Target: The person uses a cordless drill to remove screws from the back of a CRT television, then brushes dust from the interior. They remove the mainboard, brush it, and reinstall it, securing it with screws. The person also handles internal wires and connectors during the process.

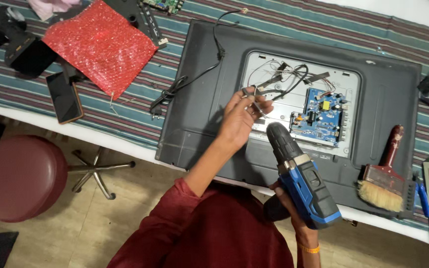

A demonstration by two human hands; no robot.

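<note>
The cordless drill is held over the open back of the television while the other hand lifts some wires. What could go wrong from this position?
1. The drill in the right hand points at the blue circuit board; a slip might strike it.
2. The left hand pinches thin wires between its fingers; pulling could strain their connections.
3. The television overhangs the table edge slightly, so pressing down may shift it.

Striped table (294, 22) w/ TV (194, 119), brush (384, 178)
</note>
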